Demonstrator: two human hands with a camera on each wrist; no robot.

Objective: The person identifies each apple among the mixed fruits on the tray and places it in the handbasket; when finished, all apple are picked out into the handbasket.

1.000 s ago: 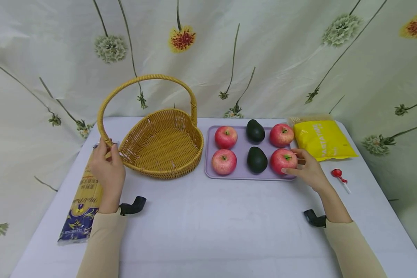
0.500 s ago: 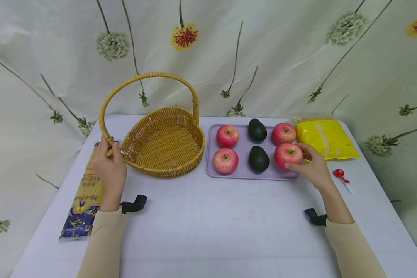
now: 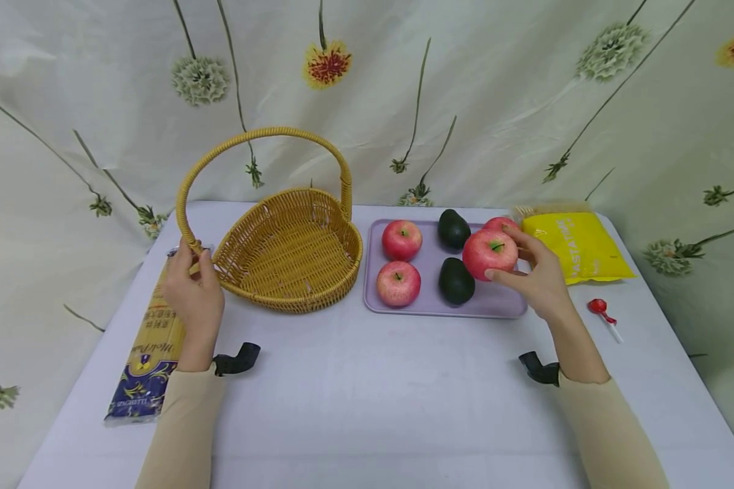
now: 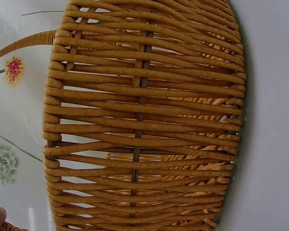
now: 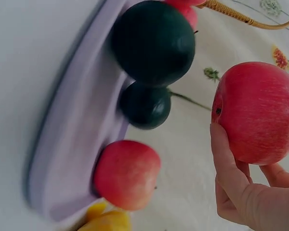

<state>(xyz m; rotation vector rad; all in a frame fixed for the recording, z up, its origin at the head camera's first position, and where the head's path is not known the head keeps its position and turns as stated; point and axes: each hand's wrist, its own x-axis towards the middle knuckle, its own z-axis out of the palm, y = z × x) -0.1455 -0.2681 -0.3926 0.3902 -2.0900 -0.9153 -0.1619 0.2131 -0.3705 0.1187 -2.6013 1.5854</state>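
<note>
My right hand (image 3: 538, 275) grips a red apple (image 3: 490, 254) between thumb and fingers, raised over the right end of a lilac tray (image 3: 495, 305). In the right wrist view the held apple (image 5: 257, 113) hangs apart from the tray's fruit. On that tray lie two dark avocados (image 3: 456, 280) and more apples (image 3: 399, 284); one apple at the back right is partly covered by the held one. At the left, my left hand (image 3: 192, 292) pinches the lower end of the handle of a wicker basket (image 3: 287, 255). The basket's woven side (image 4: 144, 120) fills the left wrist view.
A spaghetti packet (image 3: 143, 370) lies under and beside the left forearm. Behind the right hand is a yellow pasta bag (image 3: 578, 248), with a red lollipop (image 3: 601, 309) in front of it. A flowered cloth (image 3: 367, 102) hangs behind the white table (image 3: 367, 394).
My right hand has lifted the front right apple off the tray and carried it up and to the left. The left hand keeps its hold on the basket handle.
</note>
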